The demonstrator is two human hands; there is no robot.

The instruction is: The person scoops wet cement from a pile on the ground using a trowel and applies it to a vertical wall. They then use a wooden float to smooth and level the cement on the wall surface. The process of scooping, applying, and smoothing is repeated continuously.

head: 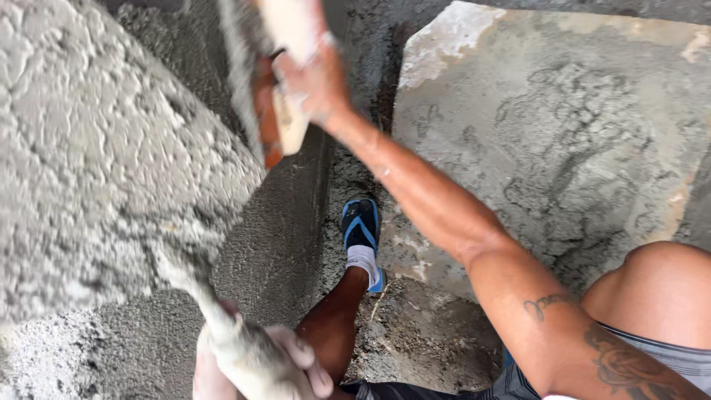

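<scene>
Wooden float [285,89] blurred, pale board with reddish handle, fingers of right hand [315,78] wrapped tight around it, against rough grey plaster wall [96,148], left hand [259,367] gripping mortar-caked trowel handle [215,311].

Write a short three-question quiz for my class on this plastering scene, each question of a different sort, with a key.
1. True or false: the right hand holds a wooden float with an orange handle up against the wall.
2. Multiple choice: what does the left hand grip? A) a paint roller B) a mortar-caked tool handle C) a bucket
3. Fill in: below the hands, the foot wears a white sock and a blue and black ____.

Key: 1 true; 2 B; 3 sandal.
</scene>
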